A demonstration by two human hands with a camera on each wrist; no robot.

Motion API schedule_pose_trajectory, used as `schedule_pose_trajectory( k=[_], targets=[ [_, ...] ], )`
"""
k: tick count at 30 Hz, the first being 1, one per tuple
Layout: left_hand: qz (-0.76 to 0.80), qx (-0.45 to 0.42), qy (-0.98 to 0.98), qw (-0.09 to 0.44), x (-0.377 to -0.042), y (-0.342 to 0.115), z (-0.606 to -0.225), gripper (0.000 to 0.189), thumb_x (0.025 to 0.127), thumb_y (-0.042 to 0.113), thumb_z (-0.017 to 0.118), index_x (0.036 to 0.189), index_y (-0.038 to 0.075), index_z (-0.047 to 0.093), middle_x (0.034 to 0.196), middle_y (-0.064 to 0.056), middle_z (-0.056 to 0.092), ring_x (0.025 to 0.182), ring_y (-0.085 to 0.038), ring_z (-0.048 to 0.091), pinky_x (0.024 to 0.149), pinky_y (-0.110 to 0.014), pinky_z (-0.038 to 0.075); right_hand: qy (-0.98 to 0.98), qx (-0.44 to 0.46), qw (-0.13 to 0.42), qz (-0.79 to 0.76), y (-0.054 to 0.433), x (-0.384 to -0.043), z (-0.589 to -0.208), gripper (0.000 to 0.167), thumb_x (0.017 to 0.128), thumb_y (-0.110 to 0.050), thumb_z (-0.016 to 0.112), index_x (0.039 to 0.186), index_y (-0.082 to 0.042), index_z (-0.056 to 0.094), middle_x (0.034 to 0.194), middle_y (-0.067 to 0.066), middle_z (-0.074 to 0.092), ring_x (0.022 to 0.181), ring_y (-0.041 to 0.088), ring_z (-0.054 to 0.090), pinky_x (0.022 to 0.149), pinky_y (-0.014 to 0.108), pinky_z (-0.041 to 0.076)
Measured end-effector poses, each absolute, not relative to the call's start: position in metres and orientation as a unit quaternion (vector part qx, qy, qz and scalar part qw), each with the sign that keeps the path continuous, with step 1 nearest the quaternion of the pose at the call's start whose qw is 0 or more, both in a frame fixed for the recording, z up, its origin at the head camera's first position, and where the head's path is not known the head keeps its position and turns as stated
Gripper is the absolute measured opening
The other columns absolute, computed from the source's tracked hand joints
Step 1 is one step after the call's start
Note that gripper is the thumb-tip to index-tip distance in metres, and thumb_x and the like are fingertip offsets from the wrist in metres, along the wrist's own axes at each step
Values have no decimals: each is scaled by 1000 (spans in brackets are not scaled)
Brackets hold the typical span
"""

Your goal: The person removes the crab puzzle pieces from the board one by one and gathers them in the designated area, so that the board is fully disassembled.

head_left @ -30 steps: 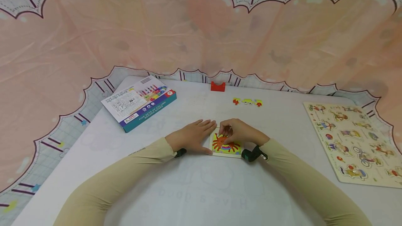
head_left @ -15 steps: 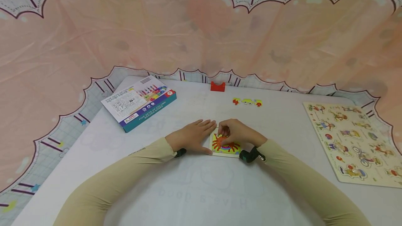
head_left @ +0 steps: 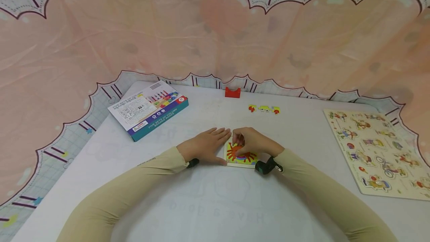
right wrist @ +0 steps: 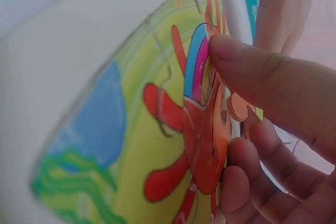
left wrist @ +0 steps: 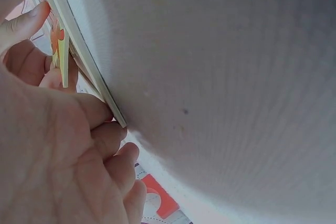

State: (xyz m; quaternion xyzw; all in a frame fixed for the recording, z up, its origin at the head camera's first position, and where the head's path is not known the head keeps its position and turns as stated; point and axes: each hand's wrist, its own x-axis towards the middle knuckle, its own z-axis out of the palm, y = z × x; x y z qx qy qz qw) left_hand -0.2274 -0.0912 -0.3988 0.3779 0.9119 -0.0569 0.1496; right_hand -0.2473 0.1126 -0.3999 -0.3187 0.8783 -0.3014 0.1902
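A small square jigsaw puzzle board [head_left: 242,166] with a red many-legged crab picture lies on the table between both hands. My left hand [head_left: 205,146] rests flat along its left side, fingers straight and thumb at the near corner; in the left wrist view its fingertips touch the board's edge. Above the upper part of the board, my right hand [head_left: 252,141] pinches a puzzle piece [left wrist: 63,59] between thumb and curled fingers. The piece is tilted up from the board, and an orange knob [right wrist: 238,107] of it shows in the right wrist view. Fingers hide most of it.
Several yellow and red puzzle pieces [head_left: 264,109] lie in a row behind the board. A red notched block [head_left: 233,92] stands at the table's back edge. At left is a toy box [head_left: 149,109]; at right, a large wooden picture board [head_left: 379,154].
My right hand has shifted slightly left over the puzzle board, still pinching the piece. The left hand has stayed in place.
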Motion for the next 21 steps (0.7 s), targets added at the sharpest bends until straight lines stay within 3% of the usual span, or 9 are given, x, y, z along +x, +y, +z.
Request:
schedule_pose_trajectory(
  k=[11,21],
  targets=[
    [-48,369,915,153,-229,-90,-400,91,86,68,44,152,12,13,159,-2,13,148,-20,12,121,-37,11,870,-319,199,-318,115,-250,-401,21,75,-13,79,86,-8,61,79,3,58,72,12,51,66,21,47],
    [-53,364,918,149,-227,-88,-400,89,86,64,48,151,12,16,159,-3,16,147,-20,14,121,-37,12,864,-320,203,-331,116,-249,-401,22,75,-11,79,86,-8,61,79,2,59,72,12,52,66,20,48]
  ],
)
